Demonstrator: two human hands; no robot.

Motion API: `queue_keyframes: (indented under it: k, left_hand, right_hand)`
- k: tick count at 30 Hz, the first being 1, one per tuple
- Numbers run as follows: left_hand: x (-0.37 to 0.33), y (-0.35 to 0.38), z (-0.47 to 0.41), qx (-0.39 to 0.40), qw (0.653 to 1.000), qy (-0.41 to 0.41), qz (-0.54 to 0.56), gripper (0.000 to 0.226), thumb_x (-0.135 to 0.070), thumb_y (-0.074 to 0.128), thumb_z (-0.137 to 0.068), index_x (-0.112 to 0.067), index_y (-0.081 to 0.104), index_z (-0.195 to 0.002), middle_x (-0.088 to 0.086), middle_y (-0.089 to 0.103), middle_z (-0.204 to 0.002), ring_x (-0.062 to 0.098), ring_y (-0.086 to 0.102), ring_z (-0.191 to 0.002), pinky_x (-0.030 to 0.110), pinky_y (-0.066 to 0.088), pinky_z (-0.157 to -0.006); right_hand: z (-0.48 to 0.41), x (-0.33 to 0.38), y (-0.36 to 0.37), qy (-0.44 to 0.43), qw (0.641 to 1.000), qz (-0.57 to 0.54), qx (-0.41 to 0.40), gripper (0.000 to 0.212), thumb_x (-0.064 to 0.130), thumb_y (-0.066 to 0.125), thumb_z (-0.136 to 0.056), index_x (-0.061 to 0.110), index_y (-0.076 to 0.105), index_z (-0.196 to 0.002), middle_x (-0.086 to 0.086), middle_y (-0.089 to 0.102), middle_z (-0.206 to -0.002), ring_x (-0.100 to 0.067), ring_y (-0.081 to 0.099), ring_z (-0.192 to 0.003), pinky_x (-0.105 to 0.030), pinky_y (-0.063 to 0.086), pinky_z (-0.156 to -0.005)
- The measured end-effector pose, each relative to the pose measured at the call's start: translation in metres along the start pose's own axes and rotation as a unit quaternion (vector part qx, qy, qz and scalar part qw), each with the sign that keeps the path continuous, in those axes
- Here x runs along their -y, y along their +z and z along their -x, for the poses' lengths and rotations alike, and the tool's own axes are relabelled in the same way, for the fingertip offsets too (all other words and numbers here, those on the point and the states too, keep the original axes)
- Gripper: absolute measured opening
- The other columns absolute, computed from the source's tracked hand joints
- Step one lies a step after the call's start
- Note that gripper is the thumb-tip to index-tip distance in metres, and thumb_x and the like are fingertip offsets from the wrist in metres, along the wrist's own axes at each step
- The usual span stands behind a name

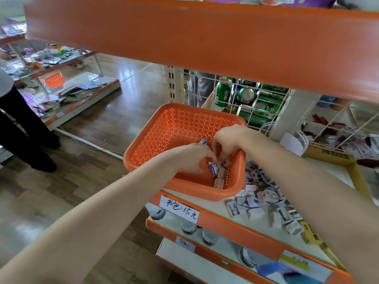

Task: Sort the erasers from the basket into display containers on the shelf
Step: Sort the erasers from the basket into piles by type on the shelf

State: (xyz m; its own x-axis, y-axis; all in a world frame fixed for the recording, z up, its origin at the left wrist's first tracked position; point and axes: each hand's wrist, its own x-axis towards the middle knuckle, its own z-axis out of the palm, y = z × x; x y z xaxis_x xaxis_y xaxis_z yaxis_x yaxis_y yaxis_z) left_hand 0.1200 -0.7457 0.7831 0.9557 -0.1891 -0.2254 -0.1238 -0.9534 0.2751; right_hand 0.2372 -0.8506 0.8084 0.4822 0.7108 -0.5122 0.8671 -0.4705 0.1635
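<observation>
You stood at a white shelf (225, 210) with an orange front edge, running from the centre of the frame to the lower right, under a broad orange beam (205, 37) that crossed the top. A handwritten price label (182, 208) was stuck on the shelf's front edge, and bottles (188, 226) stood on the tier beneath. A wire grid (266, 111) backed the shelf at centre right, with green cans (223, 92) behind it. A wood-patterned floor (123, 111) spread across the left of the frame, where another low shelf unit (71, 93) held scattered packets and a person in dark trousers (26, 128) stood at the left edge.

The orange perforated basket (164, 136) sat on the left end of the shelf at the centre of the frame, its far side reaching out over the floor. Both your hands were down inside it. Your left hand (190, 158) lay near the basket's near wall with its fingers curled downward, and the remaining erasers (218, 175) lay just right of its fingertips, in the basket's near right corner. Your right hand (227, 140) came in over the right rim, fingers bent tight above the same cluster, close to the left hand. Whether either hand actually gripped an eraser, I could not tell. A loose pile of erasers (264, 199) lay on the shelf just right of the basket, beside a yellow cardboard box (328, 158).
</observation>
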Motion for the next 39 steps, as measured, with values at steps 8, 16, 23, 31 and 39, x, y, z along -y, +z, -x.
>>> queue_keyframes:
  k: [8, 16, 23, 31, 39]
  left_hand:
    - [-0.002, 0.001, 0.001, 0.024, 0.998, 0.002, -0.066, 0.047, -0.016, 0.06, -0.087, -0.032, 0.051, -0.13, -0.003, 0.044, -0.136, 0.021, 0.038, -0.126, 0.04, 0.036, -0.103]
    - [0.001, 0.007, -0.002, 0.02, 0.995, -0.021, -0.099, 0.034, -0.034, 0.065, -0.084, -0.029, 0.057, -0.116, 0.0, 0.047, -0.123, 0.021, 0.041, -0.117, 0.039, 0.038, -0.096]
    - [-0.002, 0.005, -0.005, 0.017, 0.993, -0.036, -0.111, 0.032, -0.037, 0.062, -0.084, -0.025, 0.058, -0.114, 0.0, 0.053, -0.12, 0.022, 0.045, -0.114, 0.037, 0.04, -0.094]
    - [0.015, -0.004, 0.004, -0.092, 0.98, -0.178, -0.015, 0.029, -0.039, 0.062, -0.08, -0.016, 0.058, -0.097, 0.002, 0.059, -0.105, 0.022, 0.053, -0.096, 0.035, 0.047, -0.074]
    - [0.013, -0.009, 0.011, -0.106, 0.962, -0.25, -0.005, 0.032, -0.037, 0.059, -0.085, -0.015, 0.058, -0.107, 0.003, 0.057, -0.103, 0.022, 0.053, -0.093, 0.033, 0.044, -0.068]
  right_hand:
    - [-0.007, -0.004, 0.004, 0.013, 0.999, -0.03, -0.003, 0.03, 0.044, 0.07, -0.076, 0.03, 0.063, -0.101, 0.01, 0.065, -0.091, -0.009, 0.06, -0.078, -0.024, 0.036, -0.055]
    - [-0.008, -0.002, 0.008, 0.037, 0.998, 0.001, -0.046, 0.036, 0.048, 0.067, -0.078, 0.028, 0.063, -0.107, 0.005, 0.061, -0.096, -0.017, 0.06, -0.086, -0.029, 0.046, -0.063]
    - [-0.004, 0.002, 0.007, 0.05, 0.997, 0.0, -0.062, 0.046, 0.062, 0.061, -0.077, 0.027, 0.064, -0.107, 0.005, 0.06, -0.091, -0.017, 0.059, -0.083, -0.03, 0.046, -0.065]
    - [0.002, 0.007, 0.001, 0.052, 0.998, 0.022, 0.003, 0.069, 0.081, 0.057, -0.063, 0.026, 0.063, -0.105, 0.006, 0.06, -0.091, -0.019, 0.058, -0.085, -0.03, 0.041, -0.066]
    - [-0.004, 0.006, 0.0, -0.017, 0.996, -0.077, 0.037, 0.042, 0.046, 0.078, -0.068, 0.037, 0.058, -0.103, 0.011, 0.053, -0.097, -0.014, 0.052, -0.091, -0.03, 0.045, -0.076]
